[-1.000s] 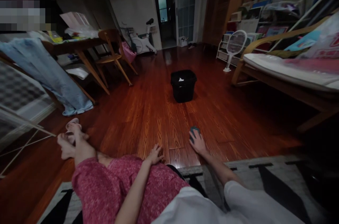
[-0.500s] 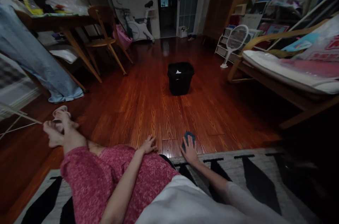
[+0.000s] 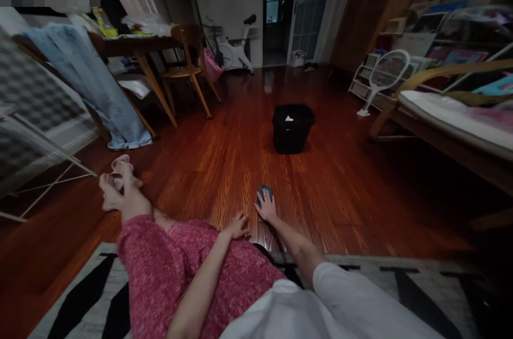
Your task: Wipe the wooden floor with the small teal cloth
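I sit on the floor with my legs in pink trousers stretched to the left. My right hand (image 3: 266, 208) lies palm down on a small blue-green cloth (image 3: 265, 192) on the wooden floor (image 3: 224, 157), its fingers spread over it. My left hand (image 3: 238, 225) rests with fingers apart on the floor at the edge of my knee and holds nothing. The two hands lie close together. A black bin (image 3: 292, 128) with a scrap of white inside stands on the floor straight ahead, well beyond my right hand.
A black-and-white rug (image 3: 401, 285) lies under me. A drying rack with blue cloth (image 3: 92, 82) stands left, a wooden table and chair (image 3: 188, 69) behind it. A wooden bench with a white cushion (image 3: 452, 117) is at right, an electric swatter (image 3: 385, 74) beside it.
My right hand has slid the cloth leftward and nearer to my left hand. My left hand has stayed by my knee. The view has swung a little.
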Demonstrator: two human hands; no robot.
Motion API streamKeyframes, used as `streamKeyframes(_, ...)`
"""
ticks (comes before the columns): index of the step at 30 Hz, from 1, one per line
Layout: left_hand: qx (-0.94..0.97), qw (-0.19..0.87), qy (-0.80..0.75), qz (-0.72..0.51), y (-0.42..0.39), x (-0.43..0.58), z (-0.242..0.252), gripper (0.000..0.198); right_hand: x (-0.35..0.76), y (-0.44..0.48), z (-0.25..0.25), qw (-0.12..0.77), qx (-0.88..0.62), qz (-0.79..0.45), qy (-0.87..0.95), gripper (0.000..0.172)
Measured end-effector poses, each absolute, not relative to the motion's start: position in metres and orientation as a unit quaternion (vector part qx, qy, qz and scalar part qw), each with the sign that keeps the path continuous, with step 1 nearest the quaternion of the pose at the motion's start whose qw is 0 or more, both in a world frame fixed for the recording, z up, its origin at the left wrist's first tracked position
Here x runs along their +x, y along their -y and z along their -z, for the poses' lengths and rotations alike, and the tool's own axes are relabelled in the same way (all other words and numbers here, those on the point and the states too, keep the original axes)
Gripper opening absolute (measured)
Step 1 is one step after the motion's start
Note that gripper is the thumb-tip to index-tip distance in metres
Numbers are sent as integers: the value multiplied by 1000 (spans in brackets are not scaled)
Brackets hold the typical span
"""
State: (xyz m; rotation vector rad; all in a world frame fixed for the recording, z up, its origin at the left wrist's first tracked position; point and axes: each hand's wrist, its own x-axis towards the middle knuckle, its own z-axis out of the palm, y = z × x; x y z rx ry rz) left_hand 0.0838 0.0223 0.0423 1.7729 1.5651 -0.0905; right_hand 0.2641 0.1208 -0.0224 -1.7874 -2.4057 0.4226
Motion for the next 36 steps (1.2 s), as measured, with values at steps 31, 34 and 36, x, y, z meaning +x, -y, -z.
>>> streamKeyframes(31,705,385,-592,73,-19,103,-43,89,365,-102,64,99,-563,-25,820,66)
streamKeyframes(34,711,372,-591,84,-21,111,-48,90,364,-122,60,94,-535,-34,839,64)
streamKeyframes(36,714,366,-590,92,-24,117,-50,92,371,-141,56,87,-554,-34,827,63)
